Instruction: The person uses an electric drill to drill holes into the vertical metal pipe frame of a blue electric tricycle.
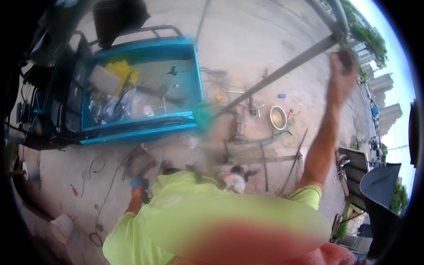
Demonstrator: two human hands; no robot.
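My right hand reaches up at the far right, just beneath the bent joint of a grey metal tube frame. Its fingers curl around a dark rounded thing, too blurred to name. One long tube slants from that joint down to a blurred green patch at the corner of a blue cargo bed. Low on the left, my left hand is partly hidden by my light green sleeve. It closes around a blue object whose kind I cannot make out.
The blue cargo bed holds a yellow bag, a pale box and plastic scraps. On the concrete lie a metal bowl, loose rods, cables and tools. A white bucket stands lower left.
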